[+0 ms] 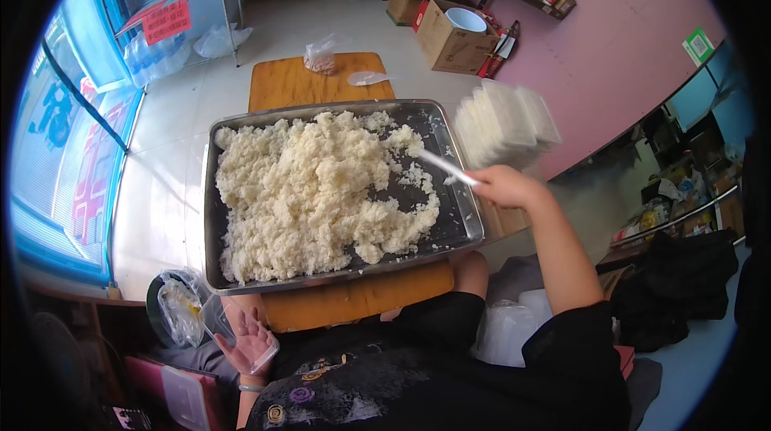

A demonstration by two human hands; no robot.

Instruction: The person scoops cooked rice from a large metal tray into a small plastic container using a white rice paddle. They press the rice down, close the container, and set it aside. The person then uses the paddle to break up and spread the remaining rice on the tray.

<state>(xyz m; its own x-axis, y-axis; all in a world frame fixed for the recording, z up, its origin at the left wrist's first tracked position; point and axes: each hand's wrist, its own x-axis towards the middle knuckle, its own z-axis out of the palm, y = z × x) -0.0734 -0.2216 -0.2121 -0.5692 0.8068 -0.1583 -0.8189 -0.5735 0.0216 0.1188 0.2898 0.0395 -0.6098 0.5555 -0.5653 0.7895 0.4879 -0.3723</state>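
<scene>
A large metal tray (459, 214) rests on a wooden bench (361, 304) in front of me, with cooked white rice (313, 190) heaped over its left and middle. My right hand (509, 184), beyond the tray's right rim, grips the handle of a white paddle or spoon (447, 166); its far end meets the rice at the right of the heap. Low at the left, my left hand (250, 344) is palm up, fingers spread, with a clear plastic container (265, 357) resting on it. The container's outline is hard to make out.
Stacked clear boxes of rice (503, 121) stand right of the tray. Behind it on the bench are a plastic bag of small pinkish pieces (321, 61) and a translucent spoon (367, 77). A lined bin (181, 310) sits left; nested plastic tubs (506, 331) lie at my right.
</scene>
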